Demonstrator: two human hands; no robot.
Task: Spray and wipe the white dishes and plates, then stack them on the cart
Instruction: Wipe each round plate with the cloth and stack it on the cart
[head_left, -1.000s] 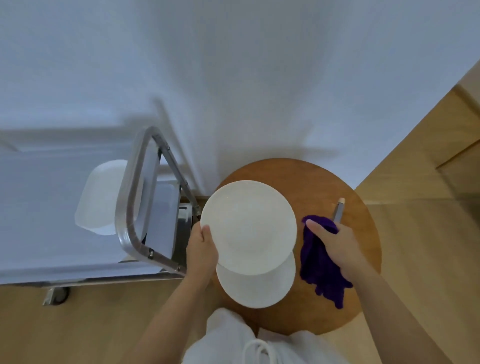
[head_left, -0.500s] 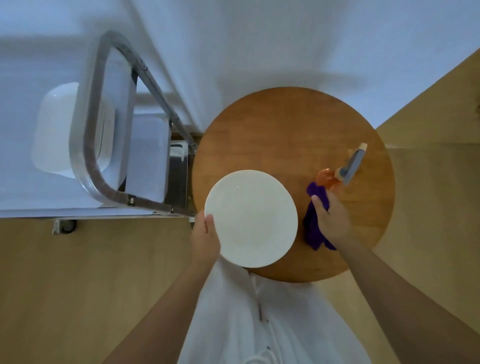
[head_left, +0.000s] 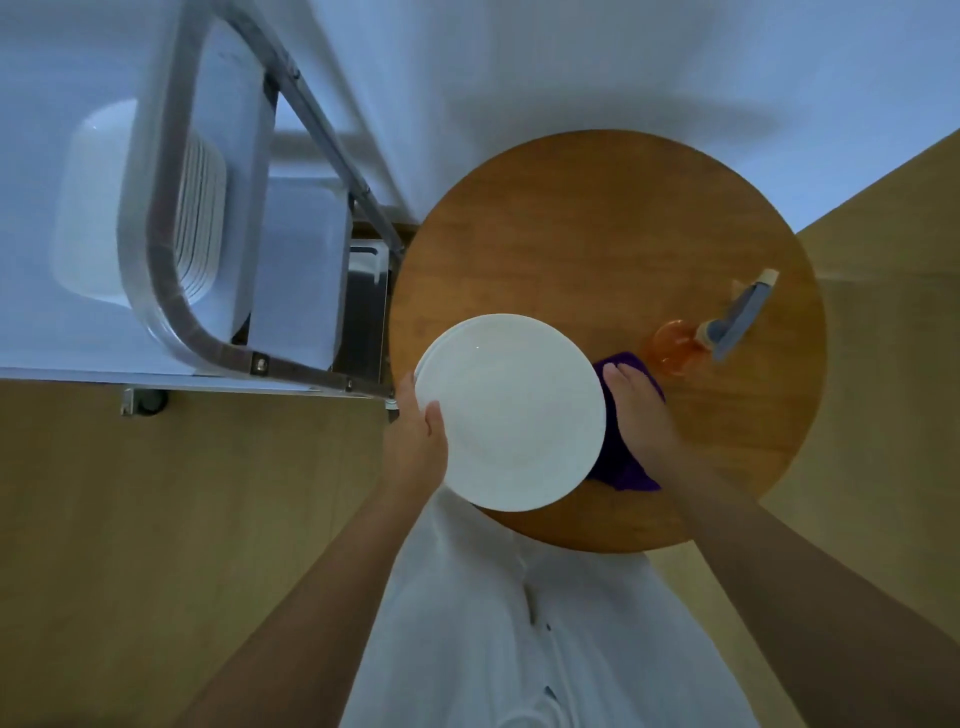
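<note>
A round white plate is over the near left part of the round wooden table. My left hand grips its left rim. The rim of a second white plate peeks out beneath it at the upper left. Flat on a purple cloth lies my right hand, just right of the plate, fingers pointing away from me. An orange spray bottle with a blue-grey head stands beyond that hand. At the left, a stack of white dishes sits on the cart.
The cart's metal handle curves over its white top shelf, close to the table's left edge. A caster shows below the cart. Wooden floor lies at both sides, and a white wall behind the table.
The view has tilted down and closer. The held plate now lies almost squarely over the lower one. My right hand with the cloth has shifted against the plate's right edge.
</note>
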